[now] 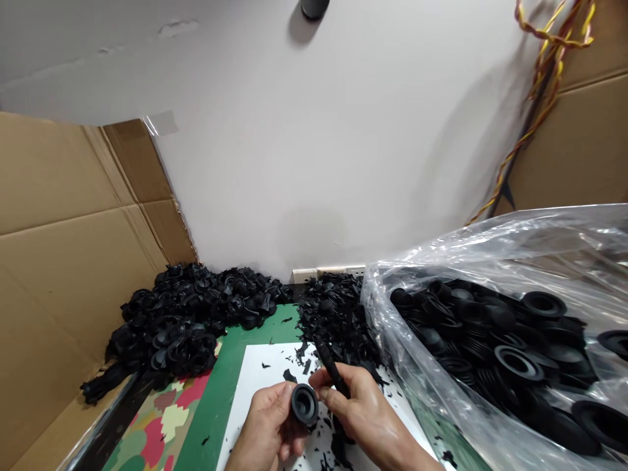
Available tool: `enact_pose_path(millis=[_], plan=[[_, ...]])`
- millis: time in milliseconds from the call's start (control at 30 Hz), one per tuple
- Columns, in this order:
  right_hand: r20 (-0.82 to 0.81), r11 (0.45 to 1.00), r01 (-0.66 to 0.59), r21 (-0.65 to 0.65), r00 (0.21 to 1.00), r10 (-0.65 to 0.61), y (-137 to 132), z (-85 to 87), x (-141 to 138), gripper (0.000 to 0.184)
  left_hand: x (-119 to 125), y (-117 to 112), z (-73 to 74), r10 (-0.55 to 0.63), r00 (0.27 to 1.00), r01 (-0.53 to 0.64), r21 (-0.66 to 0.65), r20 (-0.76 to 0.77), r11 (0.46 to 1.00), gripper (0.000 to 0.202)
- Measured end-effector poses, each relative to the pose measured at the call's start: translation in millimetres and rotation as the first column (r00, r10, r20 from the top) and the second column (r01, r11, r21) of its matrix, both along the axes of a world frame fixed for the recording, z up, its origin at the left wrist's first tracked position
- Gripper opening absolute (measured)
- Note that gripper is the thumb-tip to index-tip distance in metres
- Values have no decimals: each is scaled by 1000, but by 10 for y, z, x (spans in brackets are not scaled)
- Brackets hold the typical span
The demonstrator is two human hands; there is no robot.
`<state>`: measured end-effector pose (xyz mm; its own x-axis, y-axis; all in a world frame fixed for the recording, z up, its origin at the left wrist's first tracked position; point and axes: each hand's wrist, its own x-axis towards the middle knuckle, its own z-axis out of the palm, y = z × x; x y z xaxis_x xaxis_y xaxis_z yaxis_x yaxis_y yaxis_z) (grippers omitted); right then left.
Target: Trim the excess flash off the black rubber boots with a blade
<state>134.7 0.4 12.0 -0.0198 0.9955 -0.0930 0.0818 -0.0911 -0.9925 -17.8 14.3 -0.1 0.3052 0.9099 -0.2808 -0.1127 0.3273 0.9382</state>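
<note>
My left hand [267,428] grips a round black rubber part [304,404] with a hollow centre, its open face turned toward me. My right hand [366,412] is closed around a slim black tool [330,366] whose tip points up and away; its thumb and forefinger sit right beside the part's rim. Both hands hover over a white sheet [267,369] strewn with black rubber trimmings.
A heap of black rubber parts [186,317] lies at the back left, a pile of black scraps [338,314] in the middle. A clear plastic bag [490,261] full of similar parts fills the right. Cardboard walls [63,261] flank the left; a green mat [216,399] lies under the sheet.
</note>
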Motion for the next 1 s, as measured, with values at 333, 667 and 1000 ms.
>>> enact_pose_path(millis=[333,667,1000], plan=[[-3,994,110,-16,994,-110,53,-28,103,17,1,-30,13,40,997,-39,-24,73,999,42],[52,996,52,71,997,-55,5,-3,93,23,-2,-21,19,31,995,-29,-28,99,999,39],[-4,1000,-17,-8,1000,17,-31,20,-13,21,6,-29,-17,39,995,-34,-51,92,998,39]])
